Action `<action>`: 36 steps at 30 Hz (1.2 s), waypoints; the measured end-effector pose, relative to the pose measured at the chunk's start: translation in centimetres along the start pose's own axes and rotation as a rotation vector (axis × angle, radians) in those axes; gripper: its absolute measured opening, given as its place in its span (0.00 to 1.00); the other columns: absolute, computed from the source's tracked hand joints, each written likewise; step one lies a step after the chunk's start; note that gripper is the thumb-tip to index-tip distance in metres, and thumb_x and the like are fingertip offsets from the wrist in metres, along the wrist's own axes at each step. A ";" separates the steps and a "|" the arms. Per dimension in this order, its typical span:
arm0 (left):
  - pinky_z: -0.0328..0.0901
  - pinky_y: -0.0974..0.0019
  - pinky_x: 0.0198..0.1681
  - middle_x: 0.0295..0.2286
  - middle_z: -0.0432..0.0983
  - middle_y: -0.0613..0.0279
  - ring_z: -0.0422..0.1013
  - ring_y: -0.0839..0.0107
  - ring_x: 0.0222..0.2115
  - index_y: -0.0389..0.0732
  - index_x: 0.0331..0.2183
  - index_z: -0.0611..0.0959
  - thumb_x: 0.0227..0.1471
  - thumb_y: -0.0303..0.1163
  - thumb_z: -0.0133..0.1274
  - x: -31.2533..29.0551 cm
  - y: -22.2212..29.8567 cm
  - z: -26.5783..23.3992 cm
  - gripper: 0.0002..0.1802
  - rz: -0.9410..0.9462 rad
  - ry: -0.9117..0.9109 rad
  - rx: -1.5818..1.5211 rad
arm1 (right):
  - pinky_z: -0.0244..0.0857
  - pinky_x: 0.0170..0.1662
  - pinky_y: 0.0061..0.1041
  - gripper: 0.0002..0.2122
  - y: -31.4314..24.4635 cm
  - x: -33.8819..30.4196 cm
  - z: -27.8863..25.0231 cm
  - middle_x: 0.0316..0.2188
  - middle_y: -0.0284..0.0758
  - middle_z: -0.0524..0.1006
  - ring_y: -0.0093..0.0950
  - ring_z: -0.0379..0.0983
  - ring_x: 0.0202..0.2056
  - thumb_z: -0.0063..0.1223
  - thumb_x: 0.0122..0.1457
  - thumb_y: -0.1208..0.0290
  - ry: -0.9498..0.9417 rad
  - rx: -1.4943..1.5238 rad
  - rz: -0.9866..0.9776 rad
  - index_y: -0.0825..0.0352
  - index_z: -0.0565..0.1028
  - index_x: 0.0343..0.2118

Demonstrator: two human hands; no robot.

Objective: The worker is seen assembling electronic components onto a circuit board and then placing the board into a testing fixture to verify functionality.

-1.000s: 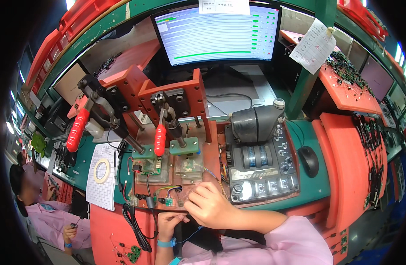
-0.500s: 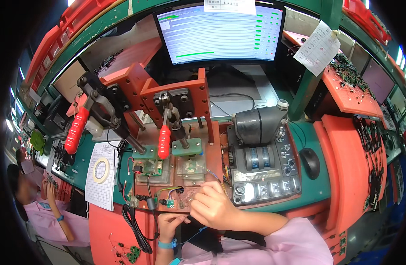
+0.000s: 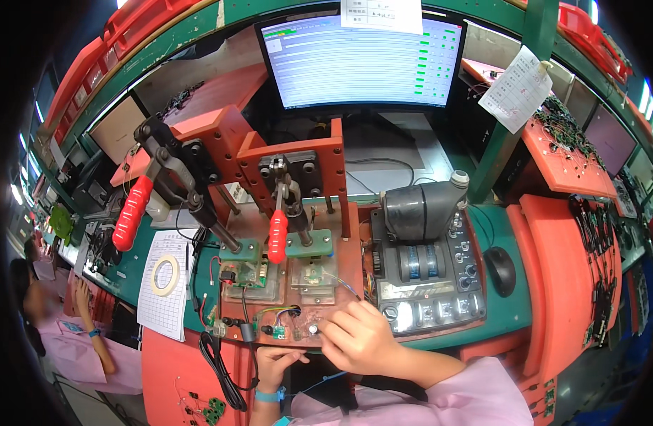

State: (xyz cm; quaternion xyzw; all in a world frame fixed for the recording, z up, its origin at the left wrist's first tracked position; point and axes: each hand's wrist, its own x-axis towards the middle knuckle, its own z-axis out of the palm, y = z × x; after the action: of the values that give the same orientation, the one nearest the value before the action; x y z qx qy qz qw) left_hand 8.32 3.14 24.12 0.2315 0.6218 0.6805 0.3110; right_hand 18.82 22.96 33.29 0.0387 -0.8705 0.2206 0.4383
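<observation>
My right hand (image 3: 360,339) is curled closed at the front edge of a red test fixture (image 3: 349,266), beside a small silver knob (image 3: 314,329). Whatever its fingers hold is hidden, though a thin wire runs toward them from the fixture. Lower and to the left, my left hand (image 3: 272,366) has its thumb and finger drawn together under the fixture's edge; nothing I can name shows between them. Two toggle clamps with red handles (image 3: 277,236) stand over the fixture, their green pressing blocks (image 3: 309,243) down on clear nests. A small green circuit board (image 3: 278,331) with wires lies in front.
Right of the fixture sits a black throttle-style control panel (image 3: 426,284), then a mouse (image 3: 498,270). A monitor (image 3: 362,67) stands behind. On the left are a paper sheet (image 3: 160,312) with a tape roll (image 3: 165,275), and a black cable (image 3: 223,373). Another person (image 3: 81,351) works farther left.
The view has shifted slightly, so the bench appears farther right. My right hand has moved a little right, uncovering the silver knob. My left hand stays about where it was.
</observation>
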 end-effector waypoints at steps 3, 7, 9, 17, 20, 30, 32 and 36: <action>0.69 0.76 0.30 0.19 0.79 0.51 0.75 0.67 0.20 0.25 0.29 0.84 0.43 0.18 0.51 0.2 0.4 0.2 0.09 0.006 -0.001 0.028 | 0.62 0.34 0.23 0.09 0.1 -0.3 -0.6 0.26 0.32 0.71 0.28 0.62 0.25 0.54 0.43 0.79 -0.085 -0.046 -0.001 0.67 0.75 0.30; 0.70 0.76 0.31 0.20 0.80 0.51 0.75 0.68 0.21 0.24 0.29 0.83 0.44 0.17 0.52 0.3 0.1 -0.1 0.09 0.015 -0.017 0.008 | 0.62 0.32 0.22 0.09 0.0 -0.1 -1.0 0.26 0.33 0.71 0.29 0.62 0.25 0.53 0.43 0.80 -0.145 -0.061 -0.024 0.68 0.75 0.31; 0.70 0.76 0.32 0.21 0.80 0.50 0.76 0.68 0.22 0.24 0.30 0.83 0.45 0.16 0.52 0.3 -0.1 -0.3 0.08 0.025 -0.037 -0.017 | 0.62 0.31 0.22 0.09 -0.1 0.0 -1.1 0.26 0.34 0.71 0.29 0.62 0.24 0.53 0.43 0.80 -0.172 -0.062 -0.046 0.69 0.75 0.31; 0.68 0.77 0.31 0.20 0.80 0.52 0.74 0.69 0.20 0.26 0.28 0.84 0.44 0.19 0.52 0.2 0.4 0.3 0.09 0.012 -0.008 0.018 | 0.62 0.30 0.22 0.09 1.0 0.6 -0.8 0.25 0.35 0.71 0.30 0.62 0.24 0.53 0.43 0.80 -0.183 0.016 -0.097 0.70 0.75 0.31; 0.68 0.77 0.31 0.20 0.80 0.52 0.74 0.69 0.20 0.26 0.28 0.84 0.44 0.19 0.52 0.2 0.5 0.3 0.09 0.001 -0.005 0.025 | 0.62 0.30 0.22 0.09 1.4 0.7 -0.9 0.25 0.35 0.70 0.30 0.61 0.23 0.53 0.43 0.80 -0.167 0.074 -0.098 0.70 0.75 0.31; 0.68 0.77 0.32 0.20 0.80 0.51 0.75 0.69 0.21 0.25 0.28 0.84 0.44 0.19 0.51 0.4 0.5 0.1 0.09 -0.015 -0.018 0.000 | 0.61 0.31 0.24 0.09 0.8 0.5 -1.2 0.25 0.34 0.70 0.30 0.62 0.24 0.53 0.43 0.79 -0.202 0.020 -0.116 0.69 0.75 0.31; 0.69 0.77 0.33 0.21 0.80 0.51 0.75 0.68 0.22 0.24 0.29 0.84 0.44 0.18 0.51 0.4 0.2 -0.1 0.09 -0.004 -0.031 -0.017 | 0.61 0.31 0.25 0.10 0.3 0.6 -1.1 0.25 0.34 0.70 0.30 0.62 0.25 0.53 0.44 0.79 -0.224 -0.029 -0.130 0.69 0.75 0.32; 0.69 0.77 0.33 0.21 0.80 0.50 0.76 0.68 0.22 0.23 0.30 0.83 0.44 0.17 0.51 0.8 0.0 -0.2 0.09 -0.015 -0.049 -0.027 | 0.61 0.31 0.25 0.10 0.5 0.6 -1.7 0.26 0.34 0.70 0.31 0.63 0.26 0.53 0.44 0.78 -0.248 -0.070 -0.088 0.68 0.74 0.32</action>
State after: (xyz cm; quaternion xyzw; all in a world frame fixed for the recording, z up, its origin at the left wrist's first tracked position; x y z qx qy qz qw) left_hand 7.65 3.61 23.99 0.2393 0.6063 0.6807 0.3344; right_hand 19.62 24.19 34.48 0.0882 -0.9226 0.1642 0.3378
